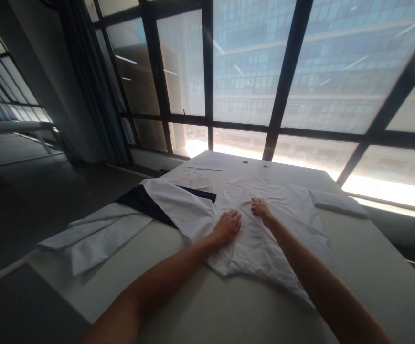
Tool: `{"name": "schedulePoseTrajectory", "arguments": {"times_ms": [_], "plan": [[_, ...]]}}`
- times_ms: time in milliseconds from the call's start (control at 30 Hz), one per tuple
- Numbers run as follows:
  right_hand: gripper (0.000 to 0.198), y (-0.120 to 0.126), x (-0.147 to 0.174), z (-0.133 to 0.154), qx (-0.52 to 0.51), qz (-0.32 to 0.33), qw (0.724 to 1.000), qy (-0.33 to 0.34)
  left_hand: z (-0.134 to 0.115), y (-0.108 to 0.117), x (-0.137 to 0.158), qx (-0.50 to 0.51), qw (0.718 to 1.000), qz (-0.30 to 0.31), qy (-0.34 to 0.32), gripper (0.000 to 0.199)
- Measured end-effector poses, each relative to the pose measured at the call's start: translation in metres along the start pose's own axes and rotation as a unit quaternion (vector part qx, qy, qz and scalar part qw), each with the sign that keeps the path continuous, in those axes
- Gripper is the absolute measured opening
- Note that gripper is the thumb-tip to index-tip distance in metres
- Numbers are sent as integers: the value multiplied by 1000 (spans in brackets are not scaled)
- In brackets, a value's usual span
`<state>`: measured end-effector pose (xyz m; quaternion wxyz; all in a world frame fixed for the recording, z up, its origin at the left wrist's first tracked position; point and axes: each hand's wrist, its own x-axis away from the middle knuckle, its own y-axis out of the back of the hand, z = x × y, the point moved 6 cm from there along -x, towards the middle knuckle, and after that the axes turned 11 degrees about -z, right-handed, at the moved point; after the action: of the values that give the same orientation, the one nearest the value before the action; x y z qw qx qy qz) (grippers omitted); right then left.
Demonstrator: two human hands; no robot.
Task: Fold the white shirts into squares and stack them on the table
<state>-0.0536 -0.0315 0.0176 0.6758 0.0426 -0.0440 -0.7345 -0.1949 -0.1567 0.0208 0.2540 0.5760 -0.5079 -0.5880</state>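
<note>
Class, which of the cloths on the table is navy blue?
The dark cloth left of the left hand, partly under white fabric; the other cloths are white.

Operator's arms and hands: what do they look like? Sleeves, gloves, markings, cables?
Bare human left hand and right hand, no gloves. Left forearm and right forearm are uncovered as far as the frame shows; no sleeve in view. No watch, wristband, cable or marking visible. Fingers are too small to rule out a thin ring.
</note>
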Motion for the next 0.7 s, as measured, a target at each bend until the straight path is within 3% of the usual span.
{"name": "schedulePoseTrajectory", "arguments": {"times_ms": [200,367,467,533,700], "plan": [[17,-30,-17,-1,-120,-53,985,-108,2,-5,2,0,1000,25,0,45],[12,-14,-10,6,-199,-81,971,-108,-1,0,2,14,1000,27,2,46],[9,23,-4,16,-238,-108,962,-82,-2,2,1,15,999,34,3,46],[11,60,0,25,-282,-125,949,-56,-1,2,0,11,999,34,4,45],[18,195,18,41,-363,-165,917,27,1,-1,-3,3,1000,25,2,44]]}}
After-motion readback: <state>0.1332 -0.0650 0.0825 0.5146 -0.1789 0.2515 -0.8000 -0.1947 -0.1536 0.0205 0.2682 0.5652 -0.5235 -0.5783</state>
